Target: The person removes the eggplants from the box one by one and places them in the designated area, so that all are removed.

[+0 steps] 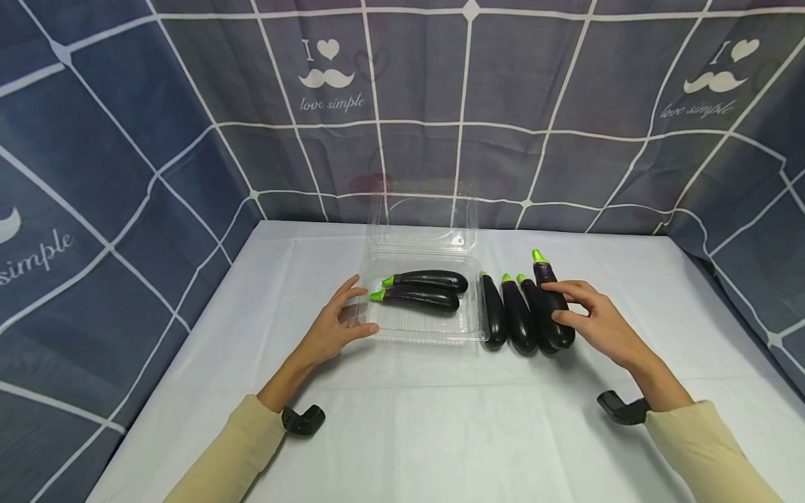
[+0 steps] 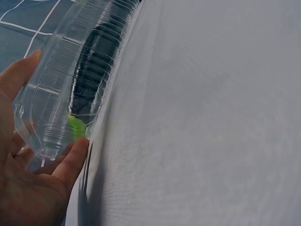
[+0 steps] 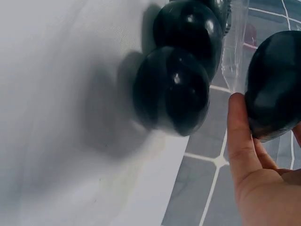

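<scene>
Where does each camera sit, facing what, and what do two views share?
Head: head-worn, facing forward and down at the table; left hand, right hand, sleeves show.
Left wrist: on that wrist, facing the clear container; left hand shows.
Right wrist: on that wrist, facing eggplants; right hand shows.
Shared by head and left wrist: the container.

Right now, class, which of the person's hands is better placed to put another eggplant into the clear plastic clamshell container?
Probably the right hand: it holds an eggplant to the right of the clear clamshell container. The left hand touches the container's left side and holds no eggplant.
</scene>
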Motion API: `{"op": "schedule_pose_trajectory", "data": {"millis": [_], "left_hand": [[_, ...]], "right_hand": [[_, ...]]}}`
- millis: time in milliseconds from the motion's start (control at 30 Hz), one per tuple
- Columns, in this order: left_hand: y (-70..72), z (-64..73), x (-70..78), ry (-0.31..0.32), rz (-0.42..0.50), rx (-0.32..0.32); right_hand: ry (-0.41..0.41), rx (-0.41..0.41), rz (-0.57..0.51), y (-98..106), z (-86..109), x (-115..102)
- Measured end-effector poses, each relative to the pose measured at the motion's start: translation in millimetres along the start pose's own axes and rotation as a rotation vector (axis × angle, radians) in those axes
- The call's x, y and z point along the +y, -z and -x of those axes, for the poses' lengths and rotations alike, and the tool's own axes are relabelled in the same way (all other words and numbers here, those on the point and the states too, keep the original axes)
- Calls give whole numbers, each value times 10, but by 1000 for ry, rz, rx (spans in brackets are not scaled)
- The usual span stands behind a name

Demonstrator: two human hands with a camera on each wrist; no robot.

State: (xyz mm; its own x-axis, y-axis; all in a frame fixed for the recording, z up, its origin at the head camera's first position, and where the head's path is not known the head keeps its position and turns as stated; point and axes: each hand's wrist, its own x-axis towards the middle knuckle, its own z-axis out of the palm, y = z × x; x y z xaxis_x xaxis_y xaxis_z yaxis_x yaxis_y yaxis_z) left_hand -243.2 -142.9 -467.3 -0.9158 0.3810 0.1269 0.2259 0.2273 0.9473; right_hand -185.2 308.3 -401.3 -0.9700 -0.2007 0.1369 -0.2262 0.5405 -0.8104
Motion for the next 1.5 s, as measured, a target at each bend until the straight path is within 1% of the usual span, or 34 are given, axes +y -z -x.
{"op": "schedule_pose_trajectory", "data": {"millis": [133,267,333,467,633,833,1167,1500], "left_hand": [[4,5,5,1,-2,1],[6,0,-2,4,3,-1],[7,-1,-6,5,4,-1],[7,-1,-8,9,0,-3],[2,-4,-2,7,-3,-9],[15,-5,14,-1,-6,-8],[-1,6,14,-10,16,-9],[4,12,-2,-6,7,-12]], "right_hand": [[-39,18,20,42,11,53],[-53,24,42,82,21,116],[-47,17,49,102,31,147],[-67,10,59,129,55,205],[-116,5,76,144,70,275],[-177,-14,59,142,74,365],[-210,-27,86,137,83,477],[-211,-43,133,103,73,513]]}}
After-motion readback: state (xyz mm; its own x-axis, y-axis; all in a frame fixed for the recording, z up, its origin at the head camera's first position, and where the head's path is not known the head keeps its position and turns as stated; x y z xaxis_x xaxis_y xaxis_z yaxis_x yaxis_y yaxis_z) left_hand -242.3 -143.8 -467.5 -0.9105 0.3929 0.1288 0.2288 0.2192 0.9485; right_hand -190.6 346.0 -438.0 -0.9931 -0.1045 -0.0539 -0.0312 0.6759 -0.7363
